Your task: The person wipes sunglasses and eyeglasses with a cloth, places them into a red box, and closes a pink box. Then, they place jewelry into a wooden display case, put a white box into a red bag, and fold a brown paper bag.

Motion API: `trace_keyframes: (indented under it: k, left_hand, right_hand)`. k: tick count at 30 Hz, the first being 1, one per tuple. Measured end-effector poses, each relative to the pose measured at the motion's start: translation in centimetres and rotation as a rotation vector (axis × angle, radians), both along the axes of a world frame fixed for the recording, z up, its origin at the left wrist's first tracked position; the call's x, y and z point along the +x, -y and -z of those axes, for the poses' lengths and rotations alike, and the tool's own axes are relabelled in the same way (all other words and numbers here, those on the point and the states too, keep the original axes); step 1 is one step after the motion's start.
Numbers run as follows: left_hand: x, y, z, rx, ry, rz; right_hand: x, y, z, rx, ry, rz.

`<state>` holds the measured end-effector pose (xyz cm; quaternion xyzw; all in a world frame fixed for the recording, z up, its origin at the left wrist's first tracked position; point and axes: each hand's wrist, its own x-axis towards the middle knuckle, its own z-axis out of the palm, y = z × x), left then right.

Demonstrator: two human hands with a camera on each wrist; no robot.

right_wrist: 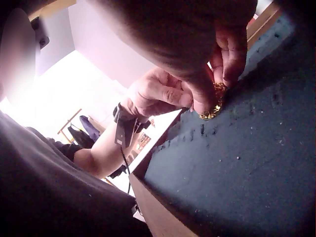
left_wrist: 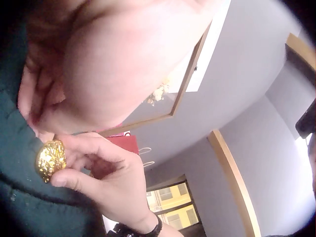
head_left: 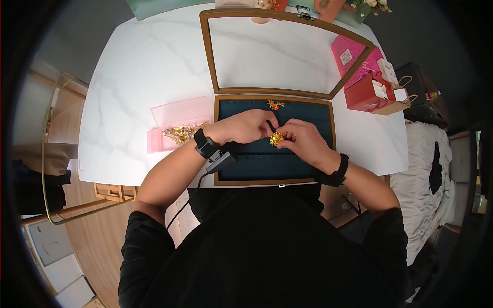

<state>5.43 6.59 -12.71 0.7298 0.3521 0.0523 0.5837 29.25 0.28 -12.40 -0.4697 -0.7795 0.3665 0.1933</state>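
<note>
A wooden-framed jewelry case (head_left: pixel 218 169) stands with its glass lid raised and its dark teal ridged lining (head_left: pixel 267 167) exposed. My right hand (head_left: pixel 308 143) pinches a gold piece of jewelry (head_left: pixel 277 139) between thumb and fingers, low over the lining. Its rounded face looks crinkled and shiny in the left wrist view. My left hand (head_left: pixel 244 127) is bent down beside it, fingertips right by the gold piece; I cannot tell whether they grip anything. Above the hands, a red and gold flower-like ornament (head_left: pixel 276 105) sits on the lining.
Left of the case is an open pink box (head_left: pixel 154 139) holding several gold jewelry pieces (head_left: pixel 185 134). The raised glass lid (head_left: pixel 208 56) leans back behind the lining. A red paper bag (head_left: pixel 367 95) and a pink box (head_left: pixel 341 49) stand to the right on the white marbled table (head_left: pixel 138 66).
</note>
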Motion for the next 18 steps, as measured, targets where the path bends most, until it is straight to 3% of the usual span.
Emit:
trace_keyframes:
  k: [5,8,10,18]
  left_hand:
    - [0.06,-0.61,0.06,0.045,-0.031,0.051]
    - [0.07,-0.66,0.14,-0.010,-0.006,0.040]
    - [0.06,-0.63,0.24,0.003,-0.004,0.049]
    - [0.30,-0.41,0.60,0.095,-0.001,0.029]
  right_hand:
    - [-0.10,0.21,-0.04,0.034,-0.042,-0.008]
    - [-0.09,0.17,0.02,-0.030,-0.034,0.015]
    - [-0.01,0.09,0.50,-0.150,-0.154,0.063]
    - [-0.24,0.12,-0.06,-0.066,-0.038,0.006]
